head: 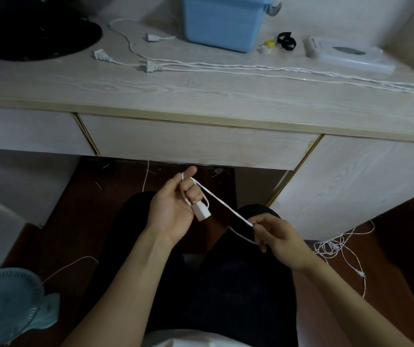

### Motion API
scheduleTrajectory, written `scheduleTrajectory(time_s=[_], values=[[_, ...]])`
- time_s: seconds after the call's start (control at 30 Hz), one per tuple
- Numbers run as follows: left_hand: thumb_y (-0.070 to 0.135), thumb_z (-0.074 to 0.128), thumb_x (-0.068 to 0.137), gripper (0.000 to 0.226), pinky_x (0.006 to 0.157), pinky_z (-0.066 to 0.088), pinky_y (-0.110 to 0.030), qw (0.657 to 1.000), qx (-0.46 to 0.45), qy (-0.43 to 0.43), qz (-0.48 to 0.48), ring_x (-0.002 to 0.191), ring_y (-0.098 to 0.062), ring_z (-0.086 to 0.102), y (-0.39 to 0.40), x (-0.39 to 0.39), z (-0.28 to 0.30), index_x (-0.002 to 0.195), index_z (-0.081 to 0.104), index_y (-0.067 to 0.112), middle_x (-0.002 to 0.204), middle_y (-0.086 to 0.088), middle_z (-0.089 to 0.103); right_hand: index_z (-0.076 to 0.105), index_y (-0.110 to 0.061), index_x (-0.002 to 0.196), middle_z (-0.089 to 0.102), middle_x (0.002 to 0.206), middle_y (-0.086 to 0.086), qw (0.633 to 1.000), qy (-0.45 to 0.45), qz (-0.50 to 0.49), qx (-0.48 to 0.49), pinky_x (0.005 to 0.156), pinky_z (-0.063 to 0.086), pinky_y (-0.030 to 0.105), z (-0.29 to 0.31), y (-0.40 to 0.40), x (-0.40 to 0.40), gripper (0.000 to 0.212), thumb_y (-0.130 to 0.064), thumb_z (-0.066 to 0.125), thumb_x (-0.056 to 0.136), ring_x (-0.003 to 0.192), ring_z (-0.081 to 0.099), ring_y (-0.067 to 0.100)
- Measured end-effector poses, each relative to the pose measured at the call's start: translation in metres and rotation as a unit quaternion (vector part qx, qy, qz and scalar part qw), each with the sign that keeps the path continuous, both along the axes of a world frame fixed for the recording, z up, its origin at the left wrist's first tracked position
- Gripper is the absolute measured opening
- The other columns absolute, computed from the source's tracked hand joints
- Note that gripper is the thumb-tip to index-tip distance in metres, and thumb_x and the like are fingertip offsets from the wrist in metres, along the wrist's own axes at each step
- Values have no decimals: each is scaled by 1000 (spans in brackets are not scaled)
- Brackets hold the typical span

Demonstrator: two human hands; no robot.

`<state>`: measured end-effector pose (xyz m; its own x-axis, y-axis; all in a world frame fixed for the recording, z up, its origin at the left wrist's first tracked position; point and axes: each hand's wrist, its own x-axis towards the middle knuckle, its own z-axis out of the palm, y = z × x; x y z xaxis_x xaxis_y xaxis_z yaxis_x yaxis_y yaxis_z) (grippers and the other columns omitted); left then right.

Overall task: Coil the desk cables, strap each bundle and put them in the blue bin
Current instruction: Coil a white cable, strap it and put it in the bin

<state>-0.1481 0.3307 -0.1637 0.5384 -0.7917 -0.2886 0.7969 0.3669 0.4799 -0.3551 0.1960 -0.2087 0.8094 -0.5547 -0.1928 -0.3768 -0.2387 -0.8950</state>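
Note:
My left hand (173,204) holds a white cable (222,202) in front of my lap, below the desk drawer. The cable loops over my raised forefinger, and its white socket end (203,212) hangs against my palm. My right hand (277,235) pinches the same cable lower right, pulling it taut between the hands. The blue bin (223,23) stands at the back of the desk. More white cables (226,66) with plugs lie stretched along the desktop. A black strap (286,41) lies to the right of the bin.
A black round object (43,33) sits at the desk's back left. A clear plastic box (351,55) lies at the back right. Tangled white cable (336,246) lies on the floor at right. A teal fan (8,304) stands at the lower left.

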Motion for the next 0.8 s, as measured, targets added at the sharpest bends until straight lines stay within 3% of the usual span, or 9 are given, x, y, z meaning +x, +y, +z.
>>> scheduleTrajectory(time_s=[0.1, 0.2, 0.3, 0.4, 0.5, 0.57, 0.63, 0.73, 0.8], values=[[19, 40, 104, 29, 66, 47, -21, 998, 2, -64, -8, 64, -9, 52, -6, -8, -1, 115, 61, 2, 73, 3, 54, 67, -23, 99, 63, 68, -5, 997, -6, -20, -74, 55, 45, 21, 11, 3, 6, 20, -16, 50, 103, 53, 56, 8], [15, 37, 105, 28, 71, 50, -23, 986, 18, -164, 8, 71, -11, 57, -11, -13, 5, 111, 62, 3, 77, 1, 60, 67, -24, 101, 62, 70, -13, 980, -10, 52, -194, 54, 45, 15, 30, 22, 19, 18, -14, 53, 101, 58, 59, 7], [11, 36, 106, 26, 75, 51, -26, 958, 58, -279, 22, 74, -14, 62, -13, -19, 6, 100, 60, 5, 77, 1, 61, 68, -22, 107, 59, 91, -14, 949, -6, 182, -259, 70, 51, 19, 47, 43, 29, 14, -20, 58, 97, 78, 60, 6], [6, 37, 105, 25, 74, 53, -28, 926, 97, -365, -16, 75, -17, 65, -8, -24, 5, 90, 57, 5, 74, -1, 61, 67, -18, 108, 56, 100, -4, 914, 2, 275, -299, 73, 50, 31, 59, 60, 35, 16, -20, 57, 95, 81, 55, 9], [2, 46, 101, 24, 67, 49, -23, 842, 145, -505, -125, 70, -12, 63, 0, -18, 8, 86, 64, 5, 78, -6, 63, 70, -20, 108, 65, 104, -3, 903, -23, 252, -348, 76, 54, 33, 81, 58, 38, 18, -15, 57, 96, 88, 63, 14], [5, 55, 98, 21, 65, 48, -22, 778, 142, -577, -207, 67, -10, 63, 3, -19, 12, 82, 68, 2, 77, -4, 65, 73, -23, 99, 69, 93, -3, 901, -41, 191, -387, 71, 56, 35, 96, 49, 39, 14, -15, 64, 91, 81, 66, 15], [20, 55, 99, 28, 58, 46, -27, 774, 131, -548, -289, 56, -15, 61, 6, -23, 15, 83, 68, 1, 71, -7, 66, 71, -23, 88, 70, 78, -9, 919, -37, 133, -370, 64, 54, 31, 105, 36, 36, 3, -23, 73, 86, 69, 65, 9], [39, 45, 100, 45, 44, 21, -26, 826, 125, -401, -376, 40, -13, 30, 8, -21, 14, 76, 65, 7, 52, -6, 44, 60, -23, 73, 59, 56, -14, 970, -53, 34, -234, 50, 40, 16, 89, 23, 27, 28, -37, 83, 78, 50, 52, 5], [46, 40, 101, 51, 44, 11, -28, 830, 124, -358, -410, 40, -11, 17, 9, -16, 11, 72, 58, 8, 49, 1, 28, 60, -18, 69, 54, 52, -14, 988, -81, -19, -129, 50, 35, 14, 64, 19, 23, 31, -43, 75, 80, 46, 46, 4]])
